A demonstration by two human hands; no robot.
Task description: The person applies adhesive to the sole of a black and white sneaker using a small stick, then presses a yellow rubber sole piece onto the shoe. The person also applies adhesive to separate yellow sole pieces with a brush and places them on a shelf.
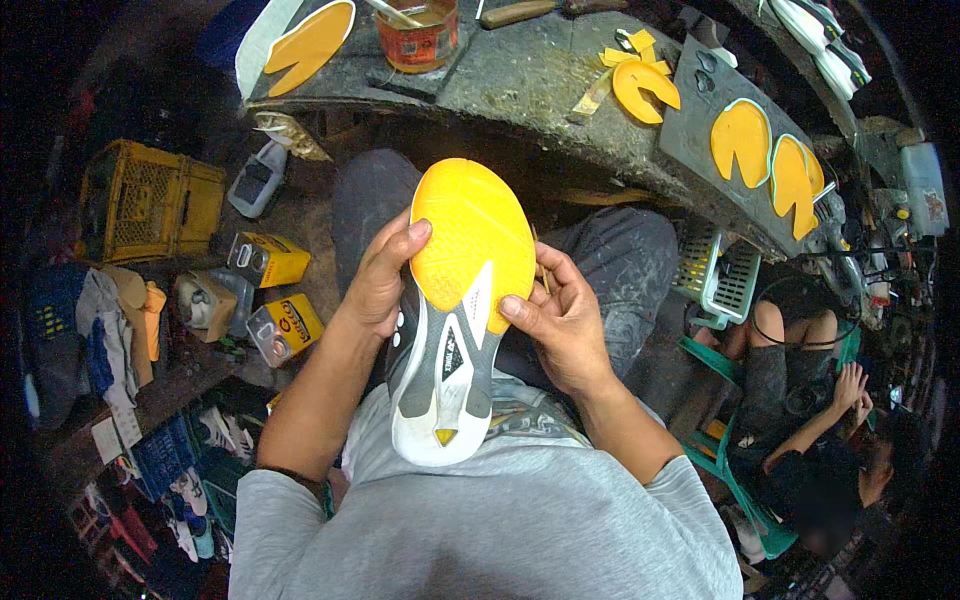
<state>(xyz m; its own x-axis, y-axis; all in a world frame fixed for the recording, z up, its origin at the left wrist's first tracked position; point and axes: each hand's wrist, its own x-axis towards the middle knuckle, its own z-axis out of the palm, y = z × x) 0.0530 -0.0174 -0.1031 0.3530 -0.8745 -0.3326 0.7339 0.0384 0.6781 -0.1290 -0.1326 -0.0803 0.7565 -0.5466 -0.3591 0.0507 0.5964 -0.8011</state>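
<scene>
A shoe point(440, 370) is held sole up over my lap, its white and grey heel toward me. Its yellow forefoot sole point(465, 225) points away. My left hand point(385, 275) grips the shoe's left side, with the thumb on the edge of the yellow part. On the other side, my right hand point(558, 320) pinches the yellow part's lower right edge between thumb and fingers. The right fingertips are partly hidden behind it. Past the shoe, a workbench point(540, 65) carries notched yellow sole pieces point(742, 142) and a red tin point(418, 45) with a brush in it.
To the left stand a yellow crate point(150, 200) and yellow rectangular cans point(283, 330), with shoes point(190, 500) lower down. At right are a pale green basket point(718, 278) and another person point(800, 430) seated on a green chair point(720, 455).
</scene>
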